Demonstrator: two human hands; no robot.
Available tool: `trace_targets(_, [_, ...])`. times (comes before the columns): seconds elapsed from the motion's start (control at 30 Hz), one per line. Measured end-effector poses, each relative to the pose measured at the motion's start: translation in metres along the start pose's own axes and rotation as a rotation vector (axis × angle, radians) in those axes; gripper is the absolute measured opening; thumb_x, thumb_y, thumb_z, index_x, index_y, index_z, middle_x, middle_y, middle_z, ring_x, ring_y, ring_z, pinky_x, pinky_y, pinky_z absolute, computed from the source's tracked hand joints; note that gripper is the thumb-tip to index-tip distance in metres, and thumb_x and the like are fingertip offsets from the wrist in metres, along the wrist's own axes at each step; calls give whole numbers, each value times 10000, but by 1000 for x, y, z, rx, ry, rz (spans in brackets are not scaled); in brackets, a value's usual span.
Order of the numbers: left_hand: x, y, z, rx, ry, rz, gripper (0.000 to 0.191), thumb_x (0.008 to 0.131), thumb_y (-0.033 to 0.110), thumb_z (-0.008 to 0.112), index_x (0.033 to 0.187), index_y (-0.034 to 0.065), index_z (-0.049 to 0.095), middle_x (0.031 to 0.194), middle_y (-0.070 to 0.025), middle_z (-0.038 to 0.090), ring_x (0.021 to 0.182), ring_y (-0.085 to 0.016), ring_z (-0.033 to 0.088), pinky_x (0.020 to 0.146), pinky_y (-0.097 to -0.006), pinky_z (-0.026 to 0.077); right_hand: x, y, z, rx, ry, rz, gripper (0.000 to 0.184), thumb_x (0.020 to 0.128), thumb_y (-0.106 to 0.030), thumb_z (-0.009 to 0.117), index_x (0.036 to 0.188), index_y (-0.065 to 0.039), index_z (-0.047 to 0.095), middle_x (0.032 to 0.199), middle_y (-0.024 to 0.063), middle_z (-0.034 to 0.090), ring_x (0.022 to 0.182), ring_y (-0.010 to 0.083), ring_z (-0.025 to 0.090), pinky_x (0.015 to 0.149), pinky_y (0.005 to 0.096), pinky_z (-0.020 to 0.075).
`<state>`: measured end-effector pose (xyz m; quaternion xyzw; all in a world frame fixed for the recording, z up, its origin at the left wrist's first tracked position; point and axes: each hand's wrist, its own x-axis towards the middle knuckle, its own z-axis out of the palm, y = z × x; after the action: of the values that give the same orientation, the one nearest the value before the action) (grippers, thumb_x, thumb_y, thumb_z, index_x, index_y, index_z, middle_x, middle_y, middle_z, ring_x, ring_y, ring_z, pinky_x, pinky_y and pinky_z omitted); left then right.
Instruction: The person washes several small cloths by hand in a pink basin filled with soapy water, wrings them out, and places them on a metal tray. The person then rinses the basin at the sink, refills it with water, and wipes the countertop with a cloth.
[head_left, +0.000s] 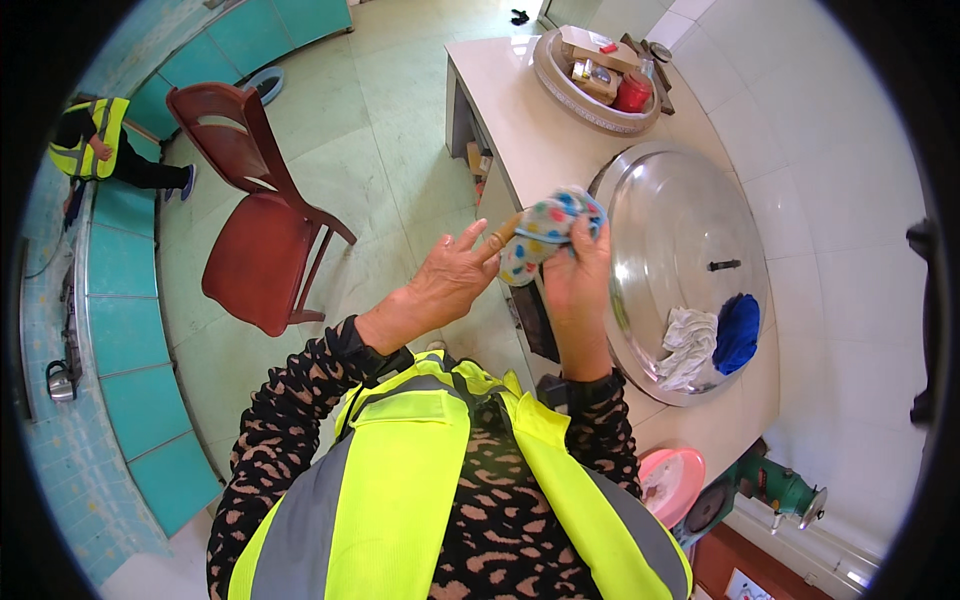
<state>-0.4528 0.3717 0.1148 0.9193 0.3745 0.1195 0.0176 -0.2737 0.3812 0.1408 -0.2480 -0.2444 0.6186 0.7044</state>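
In front of my chest, my right hand grips a soft, multicoloured spotted pad with light blue edging. It looks like a cleaning cloth or scrubbing pad and is slightly blurred. My left hand meets the pad from the left, its fingers partly spread. One left finger, yellowish brown along its length, reaches the pad's edge; whether this hand grips the pad is unclear. Just right of my right hand lies a large round metal lid. A crumpled white cloth and a blue cloth rest on it.
A pale counter carries a round tray with boxes and a red jar. A pink basin sits near my right elbow. Left stands a red-brown wooden chair. Beyond it, another person is beside teal cabinets.
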Motion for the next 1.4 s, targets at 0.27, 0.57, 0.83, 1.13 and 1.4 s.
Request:
trace_targets(0.27, [4,-46,20,36,-106,-63,359,708,59,619,1067,46,622,1272,-117,472,1286,-348,371,797,-474,443,14,69,36,-977,-244,-106,258,845,-28,618,1094,-81,577,1021,36,599,912,156,579,812,288,464])
trace_targets(0.57, [49,-96,9,288,-94,-3,384,754,124,586,1131,113,660,1435,-81,387,1419,-387,136,1065,-666,143,82,65,10,-212,91,124,142,879,-60,621,1011,-48,570,936,13,583,844,85,531,763,249,450])
trace_targets(0.83, [114,-165,68,611,-631,50,515,838,226,497,1325,59,487,1438,-140,379,1375,-399,232,1053,-699,123,163,109,2,-699,79,241,167,895,-77,601,1052,-121,561,919,4,601,888,87,559,742,245,461])
trace_targets(1.13, [145,-227,139,1129,-304,309,399,863,159,509,1251,64,490,1311,-121,466,1310,-314,341,1065,-551,274,228,131,-11,-1017,-207,25,178,829,-72,608,1002,-60,568,908,34,609,889,148,576,775,330,475])
trace_targets(1.4, [119,-264,111,-261,-501,-182,306,774,128,637,1071,60,626,1184,-139,560,1149,-327,490,926,-494,403,260,88,-159,-293,339,44,354,886,-115,604,1214,-45,491,1109,111,603,1024,218,588,902,362,466])
